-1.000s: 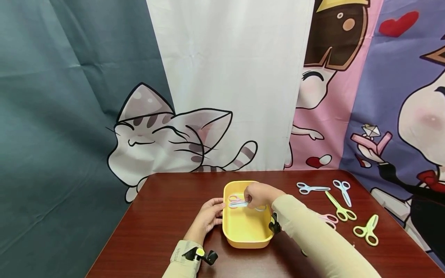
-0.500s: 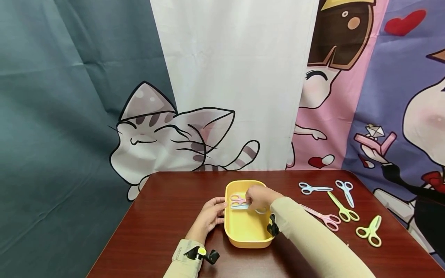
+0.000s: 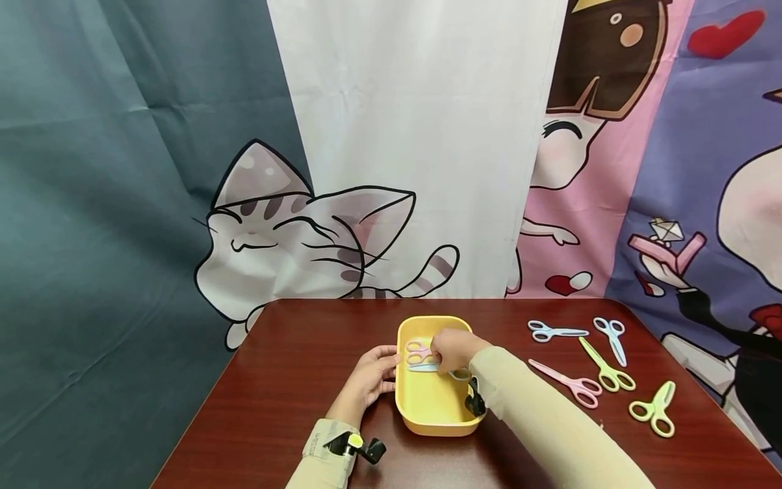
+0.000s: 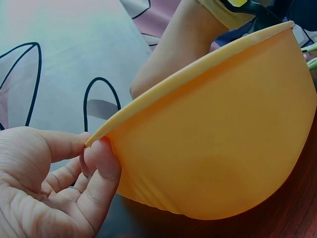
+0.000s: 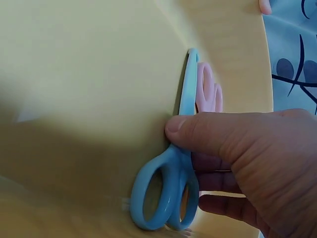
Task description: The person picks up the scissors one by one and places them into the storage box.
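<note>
My left hand (image 3: 368,375) pinches the left rim of a yellow plastic bin (image 3: 434,411) between thumb and fingers, as the left wrist view (image 4: 198,124) shows up close. Inside the bin, my right hand (image 3: 455,348) holds a pair of light blue scissors (image 5: 158,183) by the middle, thumb on top, blades pointing left in the head view. Right beside these blades, at the bin's far end, lies a pair of pink scissors (image 3: 418,353), partly hidden by the right hand.
On the right of the dark red table (image 3: 293,394) lie two blue scissors (image 3: 556,332), (image 3: 613,339), long green scissors (image 3: 607,367), pink scissors (image 3: 568,384) and short green scissors (image 3: 656,409). A cartoon curtain (image 3: 427,136) hangs behind the table.
The blue scissors have come down slightly beside the pink pair in the bin. My right sleeve has shifted, uncovering the pink scissors on the table. My left hand stays on the rim.
</note>
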Demonstrator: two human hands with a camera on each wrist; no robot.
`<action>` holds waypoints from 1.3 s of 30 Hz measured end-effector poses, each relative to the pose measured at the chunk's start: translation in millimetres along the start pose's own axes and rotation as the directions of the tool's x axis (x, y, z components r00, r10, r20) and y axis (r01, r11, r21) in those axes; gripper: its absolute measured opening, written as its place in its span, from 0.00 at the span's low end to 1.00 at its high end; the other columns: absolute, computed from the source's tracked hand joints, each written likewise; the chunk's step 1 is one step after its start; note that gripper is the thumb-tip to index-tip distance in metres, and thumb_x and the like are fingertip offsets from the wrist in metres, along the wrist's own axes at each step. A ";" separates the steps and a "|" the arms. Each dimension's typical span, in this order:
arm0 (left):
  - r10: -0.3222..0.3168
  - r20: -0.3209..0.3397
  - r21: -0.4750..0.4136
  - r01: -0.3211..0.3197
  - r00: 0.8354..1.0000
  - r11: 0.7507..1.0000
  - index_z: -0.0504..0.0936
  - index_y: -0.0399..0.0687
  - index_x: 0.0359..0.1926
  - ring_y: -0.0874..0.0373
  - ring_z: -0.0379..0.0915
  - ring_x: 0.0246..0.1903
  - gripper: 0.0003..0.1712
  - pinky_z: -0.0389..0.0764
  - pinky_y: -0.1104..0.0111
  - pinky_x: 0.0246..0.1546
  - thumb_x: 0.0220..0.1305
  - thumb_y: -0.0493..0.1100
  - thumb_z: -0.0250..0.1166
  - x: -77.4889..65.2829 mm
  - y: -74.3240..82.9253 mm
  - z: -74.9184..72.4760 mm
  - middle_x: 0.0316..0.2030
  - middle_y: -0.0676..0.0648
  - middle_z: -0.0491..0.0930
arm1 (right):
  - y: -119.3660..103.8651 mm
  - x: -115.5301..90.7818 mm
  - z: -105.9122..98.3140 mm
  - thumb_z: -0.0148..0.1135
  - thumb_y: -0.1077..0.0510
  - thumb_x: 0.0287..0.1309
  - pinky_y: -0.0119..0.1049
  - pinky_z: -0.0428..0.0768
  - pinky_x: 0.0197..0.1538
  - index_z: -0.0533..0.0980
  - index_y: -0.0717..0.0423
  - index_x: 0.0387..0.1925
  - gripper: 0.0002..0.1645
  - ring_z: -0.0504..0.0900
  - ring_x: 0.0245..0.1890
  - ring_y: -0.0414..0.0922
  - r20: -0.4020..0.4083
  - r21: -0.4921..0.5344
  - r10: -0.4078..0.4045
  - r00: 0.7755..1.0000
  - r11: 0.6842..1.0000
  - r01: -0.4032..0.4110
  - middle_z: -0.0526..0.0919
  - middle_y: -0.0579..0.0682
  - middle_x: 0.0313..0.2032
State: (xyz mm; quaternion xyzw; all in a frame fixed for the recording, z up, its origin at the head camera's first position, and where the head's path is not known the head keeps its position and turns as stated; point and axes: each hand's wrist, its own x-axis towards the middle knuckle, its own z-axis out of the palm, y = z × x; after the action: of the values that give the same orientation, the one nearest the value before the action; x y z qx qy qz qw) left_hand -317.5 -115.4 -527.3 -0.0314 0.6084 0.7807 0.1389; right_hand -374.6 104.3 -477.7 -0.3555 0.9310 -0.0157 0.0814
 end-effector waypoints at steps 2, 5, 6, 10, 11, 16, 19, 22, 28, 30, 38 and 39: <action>-0.003 0.000 0.002 0.003 1.000 1.000 0.69 0.33 0.64 0.61 0.74 0.28 0.23 0.83 0.70 0.22 0.72 0.36 0.60 0.2 1.0 0.8 0.40 0.43 0.80 | -0.3 0.0 -0.6 0.75 0.60 0.44 0.28 0.65 0.26 0.72 0.45 0.14 0.19 0.64 0.21 0.35 0.005 -0.003 0.012 1.000 1.000 -0.012 0.68 0.37 0.16; -0.002 0.004 0.005 0.002 1.000 1.000 0.69 0.33 0.63 0.61 0.73 0.28 0.23 0.82 0.70 0.21 0.72 0.36 0.60 0.2 1.7 1.6 0.39 0.44 0.79 | -1.5 -0.6 -2.2 0.76 0.59 0.46 0.29 0.69 0.28 0.75 0.45 0.16 0.16 0.67 0.22 0.36 0.011 0.001 0.032 0.999 0.999 -0.032 0.72 0.37 0.18; -0.003 0.005 0.005 0.003 1.000 1.000 0.69 0.33 0.63 0.61 0.73 0.28 0.22 0.82 0.70 0.21 0.72 0.36 0.60 0.1 1.8 1.8 0.39 0.44 0.79 | -2.1 -0.6 -2.5 0.76 0.59 0.47 0.29 0.70 0.29 0.75 0.45 0.17 0.16 0.68 0.23 0.35 0.017 0.003 0.042 0.999 0.999 -0.042 0.73 0.37 0.19; -0.002 0.011 0.008 0.002 1.000 1.000 0.68 0.32 0.64 0.61 0.74 0.28 0.23 0.82 0.71 0.21 0.72 0.36 0.59 -0.4 0.5 2.7 0.39 0.44 0.79 | -2.3 -1.1 -1.2 0.76 0.58 0.47 0.29 0.69 0.29 0.75 0.45 0.17 0.16 0.67 0.22 0.35 0.008 -0.008 0.034 0.999 0.999 -0.034 0.72 0.37 0.18; -0.001 0.013 0.012 0.001 1.000 1.000 0.68 0.31 0.64 0.61 0.74 0.29 0.23 0.82 0.71 0.21 0.73 0.36 0.59 -0.5 0.1 2.9 0.39 0.44 0.79 | -2.5 -1.4 -1.0 0.76 0.58 0.47 0.29 0.68 0.29 0.75 0.45 0.16 0.16 0.67 0.22 0.36 0.006 -0.015 0.030 1.000 0.999 -0.030 0.72 0.37 0.18; 0.006 0.020 0.008 -0.006 1.000 1.000 0.67 0.30 0.65 0.61 0.75 0.28 0.24 0.82 0.71 0.21 0.73 0.36 0.59 -1.4 -0.9 3.3 0.39 0.43 0.80 | -4.6 -2.4 -1.3 0.77 0.59 0.46 0.30 0.67 0.30 0.73 0.46 0.15 0.18 0.65 0.22 0.37 0.008 -0.024 0.042 0.999 0.999 -0.041 0.70 0.38 0.18; 0.012 0.025 0.007 -0.012 1.000 1.000 0.67 0.30 0.65 0.61 0.75 0.28 0.24 0.82 0.71 0.21 0.72 0.36 0.59 -1.3 -1.7 2.9 0.40 0.43 0.80 | -5.0 -3.0 -2.8 0.78 0.57 0.46 0.30 0.68 0.30 0.72 0.45 0.15 0.20 0.66 0.23 0.37 0.028 -0.018 0.068 0.997 0.998 -0.067 0.69 0.38 0.18; 0.012 0.028 0.004 -0.012 1.000 1.000 0.67 0.30 0.65 0.61 0.76 0.28 0.24 0.83 0.70 0.22 0.73 0.35 0.58 -0.6 -2.6 2.5 0.40 0.43 0.80 | -3.0 -4.7 -6.6 0.78 0.57 0.47 0.30 0.67 0.30 0.72 0.45 0.15 0.20 0.65 0.23 0.37 0.042 -0.014 0.083 0.996 0.996 -0.083 0.69 0.38 0.19; 0.021 0.041 -0.004 -0.021 0.999 1.000 0.66 0.30 0.65 0.61 0.77 0.29 0.24 0.83 0.70 0.22 0.73 0.35 0.58 0.2 -5.3 1.3 0.39 0.45 0.81 | 7.1 -14.0 -23.1 0.75 0.53 0.54 0.31 0.70 0.30 0.75 0.44 0.17 0.17 0.67 0.24 0.37 -0.013 -0.012 0.046 0.999 0.999 -0.046 0.71 0.38 0.20; 0.024 0.042 -0.001 -0.024 0.999 1.000 0.66 0.30 0.65 0.61 0.77 0.29 0.24 0.83 0.70 0.22 0.73 0.36 0.58 -0.8 -5.9 1.1 0.39 0.45 0.81 | 10.7 -21.2 -30.7 0.74 0.50 0.56 0.31 0.72 0.30 0.76 0.43 0.19 0.16 0.69 0.24 0.37 -0.049 -0.023 0.007 0.999 1.000 -0.009 0.73 0.37 0.21; 0.027 0.041 -0.007 -0.027 0.999 1.000 0.66 0.31 0.65 0.61 0.77 0.29 0.24 0.83 0.70 0.22 0.73 0.36 0.58 -0.7 -6.7 1.7 0.39 0.46 0.81 | 35.6 -69.1 -59.8 0.72 0.53 0.55 0.34 0.75 0.34 0.79 0.49 0.28 0.09 0.71 0.28 0.38 -0.245 -0.062 -0.161 0.956 0.987 0.150 0.76 0.42 0.27; 0.029 0.040 -0.010 -0.029 0.999 1.000 0.66 0.31 0.65 0.61 0.77 0.29 0.24 0.83 0.70 0.22 0.73 0.37 0.58 -0.3 -6.8 2.3 0.39 0.46 0.81 | 40.2 -76.5 -60.7 0.72 0.53 0.55 0.34 0.75 0.34 0.80 0.49 0.28 0.08 0.71 0.28 0.37 -0.259 -0.055 -0.167 0.951 0.986 0.158 0.76 0.42 0.27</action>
State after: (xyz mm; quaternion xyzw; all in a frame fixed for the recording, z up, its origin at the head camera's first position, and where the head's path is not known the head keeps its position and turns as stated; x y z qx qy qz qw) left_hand -315.2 -111.8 -533.1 -0.0075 0.6022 0.7860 0.1396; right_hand -354.8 183.5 -410.5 -0.4268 0.9014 -0.0534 -0.0502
